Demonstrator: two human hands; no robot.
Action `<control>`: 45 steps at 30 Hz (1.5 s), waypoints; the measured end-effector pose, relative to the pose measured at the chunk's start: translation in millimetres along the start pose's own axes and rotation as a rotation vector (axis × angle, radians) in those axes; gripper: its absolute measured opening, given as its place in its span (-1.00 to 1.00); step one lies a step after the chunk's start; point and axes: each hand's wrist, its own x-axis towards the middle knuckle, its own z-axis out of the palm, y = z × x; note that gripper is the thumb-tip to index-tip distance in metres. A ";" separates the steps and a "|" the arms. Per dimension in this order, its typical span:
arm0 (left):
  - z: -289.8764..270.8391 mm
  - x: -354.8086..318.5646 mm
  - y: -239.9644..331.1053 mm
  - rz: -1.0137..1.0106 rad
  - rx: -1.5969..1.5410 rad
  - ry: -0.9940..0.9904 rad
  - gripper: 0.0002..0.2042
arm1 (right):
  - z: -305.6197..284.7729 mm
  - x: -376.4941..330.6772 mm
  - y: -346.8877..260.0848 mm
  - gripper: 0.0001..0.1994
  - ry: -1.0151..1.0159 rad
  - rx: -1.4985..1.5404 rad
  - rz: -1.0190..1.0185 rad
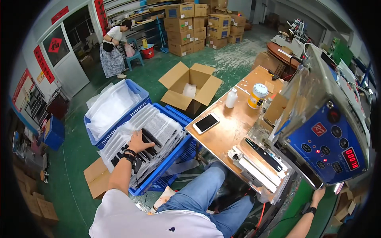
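Observation:
My left hand (138, 141) reaches down into a blue crate (179, 154) and lies on a stack of clear packets (156, 127) that hold black elongated parts. Its fingers are spread over the top packet, touching one black part. A dark band sits on that wrist. My right hand (318, 195) is low at the right, just under the front edge of a blue-and-grey sealing machine (323, 142); its fingers are partly hidden, so its grip is unclear. One packet with a black part (263, 153) lies on the machine's white front tray.
A second blue crate (139, 89) with clear bags stands behind the first. On the wooden table (232, 127) lie a phone (206, 123), a white bottle (231, 98) and a yellow-labelled jar (257, 95). An open carton (190, 86) sits on the green floor. A person (113, 49) stands far back by stacked boxes.

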 end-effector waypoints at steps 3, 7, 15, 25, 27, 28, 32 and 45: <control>10.8 9.3 8.8 0.055 0.015 -0.004 0.27 | -38.9 -3.1 0.4 -0.75 -0.061 0.015 0.132; -18.1 6.8 29.3 0.052 0.082 0.009 0.28 | -65.0 -3.8 -79.2 -0.75 -0.355 0.149 0.320; 0.2 29.8 28.5 0.159 0.072 -0.040 0.23 | -82.0 -19.3 -352.8 -0.70 -0.540 0.523 0.262; 15.0 12.7 41.7 0.288 -0.552 0.522 -0.18 | -50.3 -6.9 -458.3 -0.68 -0.721 0.406 0.049; 30.9 18.0 40.6 0.212 -0.811 0.495 -0.22 | -44.7 -7.4 -461.5 -0.68 -0.748 0.395 0.044; 38.2 20.9 42.5 0.135 -1.068 0.457 -0.25 | -39.4 -8.0 -460.5 -0.68 -0.742 0.378 0.039; 41.7 42.8 31.6 0.073 -1.583 0.297 -0.47 | -32.4 -1.6 -468.0 -0.67 -0.701 0.326 -0.031; -20.7 -68.8 227.6 0.810 -1.239 0.084 -0.57 | -52.4 -3.6 -504.2 -0.73 -0.568 0.261 -0.247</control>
